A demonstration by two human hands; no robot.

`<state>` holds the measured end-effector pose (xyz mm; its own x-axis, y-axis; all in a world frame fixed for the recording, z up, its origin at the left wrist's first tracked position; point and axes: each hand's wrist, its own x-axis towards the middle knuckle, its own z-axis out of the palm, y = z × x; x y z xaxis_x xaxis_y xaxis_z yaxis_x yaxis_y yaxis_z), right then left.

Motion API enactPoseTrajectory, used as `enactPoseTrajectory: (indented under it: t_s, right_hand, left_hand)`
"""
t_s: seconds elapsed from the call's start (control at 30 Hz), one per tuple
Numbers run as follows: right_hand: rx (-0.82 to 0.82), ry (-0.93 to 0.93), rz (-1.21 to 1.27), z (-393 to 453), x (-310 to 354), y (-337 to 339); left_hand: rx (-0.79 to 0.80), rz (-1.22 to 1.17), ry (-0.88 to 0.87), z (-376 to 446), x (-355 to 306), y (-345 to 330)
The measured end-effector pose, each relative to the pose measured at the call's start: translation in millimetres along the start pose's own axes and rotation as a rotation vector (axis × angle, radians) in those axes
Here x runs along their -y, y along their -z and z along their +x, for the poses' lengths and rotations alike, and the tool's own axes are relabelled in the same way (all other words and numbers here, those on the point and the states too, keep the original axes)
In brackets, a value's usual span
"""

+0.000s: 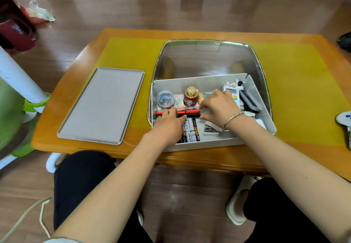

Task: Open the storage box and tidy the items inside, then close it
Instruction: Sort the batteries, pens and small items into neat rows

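From the head camera we look down on the storage box, which sits open on the yellow mat of the wooden bench, its clear lid tipped up behind it. A grey tray lies flat on the bench just left of the box.

Both of our hands are inside the box. Our left hand has its fingers curled over the red and black pens that lie across the middle of the box, gripping them near their left end. Our right hand, with a bracelet at the wrist, pinches the same pens at their right end.

Beyond the pens we see a round clear tub of clips and a red jar with a gold top. Batteries lie just under our left hand, a small stapler below our right wrist, and a white gadget sits past our right fingertips.
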<state>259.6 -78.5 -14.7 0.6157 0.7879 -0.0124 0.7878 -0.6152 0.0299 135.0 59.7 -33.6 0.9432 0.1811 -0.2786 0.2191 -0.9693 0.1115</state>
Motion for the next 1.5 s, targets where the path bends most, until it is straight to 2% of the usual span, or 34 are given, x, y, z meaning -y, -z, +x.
enactPoseTrajectory:
  t_s: [0.27,0.6,0.83,1.13,1.33,1.5]
  right_hand:
    - [-0.072,-0.047,0.025,-20.3,-18.6,22.6]
    - [-0.079,0.010,0.005,-33.6,-16.2,18.7]
    - [-0.068,0.043,0.004,-29.4,1.1,7.5]
    - [0.051,0.045,-0.081,-12.7,20.2,1.2]
    - [0.192,0.089,-0.181,-9.4,27.3,0.2]
    - [0.126,0.095,-0.131,-9.5,19.1,5.3]
  left_hand:
    - [0.018,0.098,0.007,-0.4,-1.3,3.3]
    - [0.076,0.136,0.144,-2.7,-7.7,5.8]
    - [-0.210,0.105,0.112,13.7,-6.4,12.3]
    - [-0.242,0.148,0.092,26.0,-2.1,9.2]
    - [-0.257,0.166,0.108,24.8,-1.8,7.0]
    - [-0.294,0.074,0.127,23.0,3.3,3.3]
